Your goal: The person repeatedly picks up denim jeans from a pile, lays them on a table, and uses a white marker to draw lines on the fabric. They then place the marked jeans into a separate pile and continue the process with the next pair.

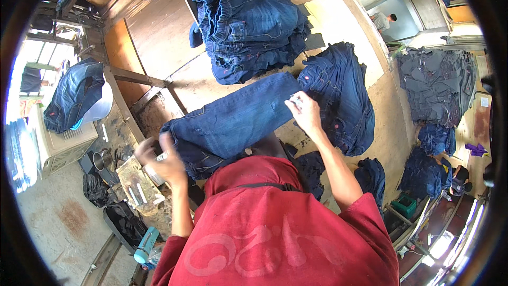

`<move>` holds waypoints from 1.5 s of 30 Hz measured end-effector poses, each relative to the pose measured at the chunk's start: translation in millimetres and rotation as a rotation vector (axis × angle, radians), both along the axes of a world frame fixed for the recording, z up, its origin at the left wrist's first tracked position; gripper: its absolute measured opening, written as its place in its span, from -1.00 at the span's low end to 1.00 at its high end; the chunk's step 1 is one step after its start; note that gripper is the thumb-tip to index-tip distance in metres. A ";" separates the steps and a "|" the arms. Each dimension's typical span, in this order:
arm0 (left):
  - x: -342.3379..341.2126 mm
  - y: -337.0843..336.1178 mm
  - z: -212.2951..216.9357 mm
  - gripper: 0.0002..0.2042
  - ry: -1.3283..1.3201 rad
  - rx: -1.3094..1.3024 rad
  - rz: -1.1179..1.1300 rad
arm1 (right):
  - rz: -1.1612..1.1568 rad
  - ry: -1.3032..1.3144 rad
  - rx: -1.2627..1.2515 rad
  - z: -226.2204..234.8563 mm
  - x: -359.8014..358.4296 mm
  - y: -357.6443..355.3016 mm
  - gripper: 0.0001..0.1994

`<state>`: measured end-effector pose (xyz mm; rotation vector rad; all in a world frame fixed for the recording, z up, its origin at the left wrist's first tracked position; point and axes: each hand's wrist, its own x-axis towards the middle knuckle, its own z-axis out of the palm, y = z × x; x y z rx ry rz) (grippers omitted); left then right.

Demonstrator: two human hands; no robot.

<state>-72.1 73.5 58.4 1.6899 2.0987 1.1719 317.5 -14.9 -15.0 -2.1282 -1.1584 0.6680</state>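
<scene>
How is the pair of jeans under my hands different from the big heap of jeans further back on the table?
The pair of jeans under the left hand and right hand is one garment, spread flat with a leg stretched across the table. The heap of jeans is many garments, stacked high and rumpled, with no hand on it. Both are dark blue denim.
</scene>
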 end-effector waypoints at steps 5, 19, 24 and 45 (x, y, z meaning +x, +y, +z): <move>137.7 -15.3 -53.8 -0.67 0.225 -0.074 -0.839 | 0.063 0.167 -0.008 -22.3 -15.6 1.1 -0.74; 155.7 -20.3 -73.0 -0.86 0.313 -0.117 -0.810 | -0.026 0.910 -0.430 -41.8 15.4 8.3 -0.73; 157.6 -22.9 -68.1 -0.86 0.297 -0.142 -0.792 | 0.191 0.688 -0.306 -37.5 12.8 8.9 -0.70; 221.8 -49.0 -53.2 -0.62 -0.803 -0.922 -0.755 | 0.232 0.508 -0.051 -3.1 4.4 -10.7 -0.68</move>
